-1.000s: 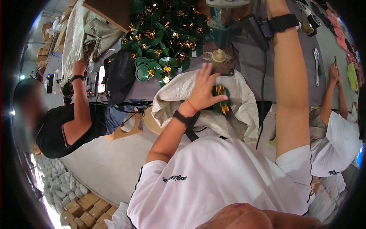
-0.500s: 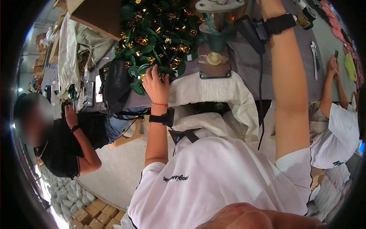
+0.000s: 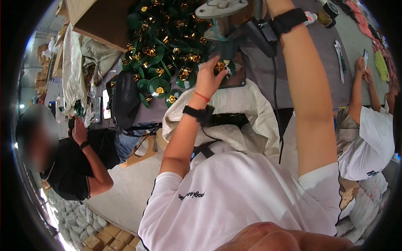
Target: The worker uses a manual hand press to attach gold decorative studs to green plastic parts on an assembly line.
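At the base of a grey-and-teal press [image 3: 222, 10], my left hand [image 3: 208, 78] pinches a small piece with a gold flower-like top [image 3: 219, 67] between thumb and fingers. The piece is over the press's dark base plate [image 3: 238, 79], and its lower part is mostly hidden. My right arm reaches up past the press, and only the base of my right hand [image 3: 278, 5] shows at the top edge; its fingers are out of the picture. A large pile of green discs with gold flower-like parts [image 3: 163, 50] lies left of the press.
An open cardboard box [image 3: 98, 21] stands beyond the pile, a black bag [image 3: 127, 98] left of it. A white woven sack [image 3: 261, 102] hangs at the table's front edge. A wrench [image 3: 338, 60] lies to the right. Co-workers sit at left [image 3: 71, 163] and right [image 3: 368, 142].
My left hand has moved right from the pile to the press base, bringing a gold-topped piece with it. My right hand has shifted slightly left, still cut off at the top.
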